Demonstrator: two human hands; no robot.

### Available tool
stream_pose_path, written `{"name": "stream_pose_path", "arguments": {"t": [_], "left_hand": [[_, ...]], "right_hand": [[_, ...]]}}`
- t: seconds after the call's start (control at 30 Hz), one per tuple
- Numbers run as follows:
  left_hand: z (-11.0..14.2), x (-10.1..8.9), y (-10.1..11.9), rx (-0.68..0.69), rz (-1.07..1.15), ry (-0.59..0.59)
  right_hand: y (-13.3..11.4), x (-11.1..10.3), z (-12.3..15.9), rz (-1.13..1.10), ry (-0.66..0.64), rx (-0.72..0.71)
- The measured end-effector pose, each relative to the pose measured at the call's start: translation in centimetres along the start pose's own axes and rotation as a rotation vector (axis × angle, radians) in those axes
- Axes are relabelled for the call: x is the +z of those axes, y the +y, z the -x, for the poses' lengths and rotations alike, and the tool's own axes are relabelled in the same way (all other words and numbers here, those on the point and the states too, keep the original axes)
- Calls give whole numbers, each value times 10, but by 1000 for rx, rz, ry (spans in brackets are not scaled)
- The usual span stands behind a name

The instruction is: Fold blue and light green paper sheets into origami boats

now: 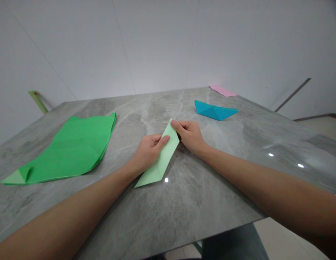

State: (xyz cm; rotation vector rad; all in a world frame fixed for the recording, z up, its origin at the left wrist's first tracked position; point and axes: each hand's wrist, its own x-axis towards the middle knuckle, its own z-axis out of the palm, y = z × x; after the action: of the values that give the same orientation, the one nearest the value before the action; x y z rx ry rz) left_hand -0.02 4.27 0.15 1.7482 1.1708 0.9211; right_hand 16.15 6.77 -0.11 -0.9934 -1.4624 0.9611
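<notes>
Between my hands is a folded sheet of pale green paper (164,156), held at a slant with its pointed lower end towards me. My left hand (149,151) grips its left edge near the middle, thumb lying on top. At the far upper tip, my right hand (190,135) pinches the paper between thumb and fingers. A crease runs across the paper's lower part. The fingers beneath the paper are partly hidden. Beyond my right hand a folded blue paper boat (216,110) rests on the table.
A stack of bright green paper (75,144) lies on the left of the grey marbled table (200,209), one corner curled up. A pink piece of paper (223,90) is at the far right edge. A white wall (157,47) stands behind the table.
</notes>
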Motion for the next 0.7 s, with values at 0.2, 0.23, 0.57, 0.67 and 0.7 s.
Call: {"name": "stream_pose_path", "arguments": {"t": [0.2,0.23,0.57,0.67,0.7], "left_hand": [[-2,0,0,9,65,135],[-2,-1,0,3,76,107],[-1,-3,-2,-12,179,25],[0,-4,-2,-64,256,-119],[0,-4,-3,-72,271,-142]], "right_hand": [[-1,-1,3,14,-128,22],[-2,-1,3,23,-106,15],[-1,1,3,-35,-83,54],[-1,0,2,-28,-30,34],[-1,0,2,-30,-22,35]]}}
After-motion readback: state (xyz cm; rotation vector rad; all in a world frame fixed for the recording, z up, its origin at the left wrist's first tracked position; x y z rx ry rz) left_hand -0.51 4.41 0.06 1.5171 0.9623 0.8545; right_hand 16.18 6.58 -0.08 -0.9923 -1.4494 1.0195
